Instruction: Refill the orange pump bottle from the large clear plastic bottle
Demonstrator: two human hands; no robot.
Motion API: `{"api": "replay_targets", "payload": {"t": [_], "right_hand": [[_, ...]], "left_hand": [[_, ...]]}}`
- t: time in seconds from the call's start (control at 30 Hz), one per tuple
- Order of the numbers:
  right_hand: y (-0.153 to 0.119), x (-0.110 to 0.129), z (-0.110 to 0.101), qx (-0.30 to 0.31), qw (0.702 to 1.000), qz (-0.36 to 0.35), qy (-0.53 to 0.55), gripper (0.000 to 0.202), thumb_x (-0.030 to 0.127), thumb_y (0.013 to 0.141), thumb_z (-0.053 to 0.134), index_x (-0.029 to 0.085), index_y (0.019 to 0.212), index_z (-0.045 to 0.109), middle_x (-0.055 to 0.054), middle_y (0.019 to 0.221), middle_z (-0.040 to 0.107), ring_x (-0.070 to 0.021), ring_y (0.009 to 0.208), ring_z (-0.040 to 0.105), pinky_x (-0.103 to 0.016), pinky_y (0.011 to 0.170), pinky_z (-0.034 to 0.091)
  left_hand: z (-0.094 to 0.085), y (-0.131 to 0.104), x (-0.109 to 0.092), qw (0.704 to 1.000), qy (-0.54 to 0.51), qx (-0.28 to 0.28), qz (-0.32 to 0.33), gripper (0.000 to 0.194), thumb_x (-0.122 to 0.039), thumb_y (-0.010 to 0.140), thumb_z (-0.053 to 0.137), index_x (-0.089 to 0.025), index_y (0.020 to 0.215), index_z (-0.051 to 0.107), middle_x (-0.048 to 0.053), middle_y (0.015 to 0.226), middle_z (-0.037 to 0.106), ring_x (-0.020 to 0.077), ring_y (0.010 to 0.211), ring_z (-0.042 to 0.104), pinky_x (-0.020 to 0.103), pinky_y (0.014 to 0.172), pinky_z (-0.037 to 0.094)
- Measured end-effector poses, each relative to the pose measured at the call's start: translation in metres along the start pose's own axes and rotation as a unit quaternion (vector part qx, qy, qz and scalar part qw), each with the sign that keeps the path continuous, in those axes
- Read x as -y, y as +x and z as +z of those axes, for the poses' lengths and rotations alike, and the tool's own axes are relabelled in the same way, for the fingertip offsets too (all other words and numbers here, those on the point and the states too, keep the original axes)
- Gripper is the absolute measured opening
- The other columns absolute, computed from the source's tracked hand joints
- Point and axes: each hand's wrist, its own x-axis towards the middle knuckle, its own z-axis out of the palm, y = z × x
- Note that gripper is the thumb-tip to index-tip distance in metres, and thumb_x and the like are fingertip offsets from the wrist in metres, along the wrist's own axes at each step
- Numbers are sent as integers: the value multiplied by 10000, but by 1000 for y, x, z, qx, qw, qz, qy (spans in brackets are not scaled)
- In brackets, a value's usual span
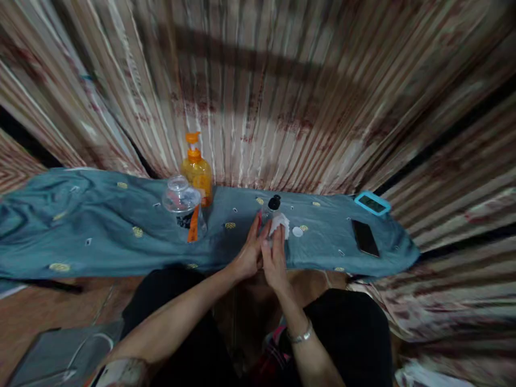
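Observation:
A small clear bottle with a black cap (274,202) lies on the teal cloth (237,250), just beyond my hands. My left hand (250,251) is beside the bottle, its fingers partly curled near a small pink item (260,217); what it grips is too small to tell. My right hand (275,262) has its fingers on a crumpled white tissue (279,223), next to the bottle. The two hands meet at the thumbs. A round white disc (297,231) rests on the cloth to the right of the tissue.
An orange pump bottle (198,174) stands at the back left, behind a clear plastic cup with a domed lid (182,199). On the right lie a dark phone (365,238) and a light-blue framed device (372,203). Striped curtains (258,97) hang behind the covered surface.

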Motion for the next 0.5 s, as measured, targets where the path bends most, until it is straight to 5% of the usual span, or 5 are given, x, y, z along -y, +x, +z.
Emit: {"api": "replay_targets", "payload": {"t": [0.17, 0.33, 0.5], "right_hand": [[11, 5, -4, -3, 1000, 0, 12, 641, 529, 985, 630, 241, 1533, 463, -127, 1664, 321, -364, 1529, 318, -664, 1237, 258], [33, 11, -11, -18, 997, 16, 72, 634, 536, 978, 639, 237, 1514, 485, -123, 1663, 323, -361, 1533, 307, -663, 1246, 228], [83, 4, -10, 24, 979, 72, 191, 537, 564, 998, 601, 202, 1394, 578, -124, 1462, 546, -291, 1343, 539, -573, 1148, 426]], "left_hand": [[0, -12, 2, 999, -2, -30, -14, 910, -171, 965, 532, -373, 1674, -3, 76, 1794, -62, 338, 1665, 18, 629, 1329, 232], [-8, -6, 9, 989, -34, -73, -120, 811, -295, 993, 541, -266, 1677, 107, 146, 1759, 222, 315, 1631, 255, 567, 1335, 268], [-8, 10, 8, 984, -43, -81, -152, 752, -352, 980, 561, -247, 1649, 235, 145, 1719, 335, 316, 1600, 326, 572, 1331, 258]]}}
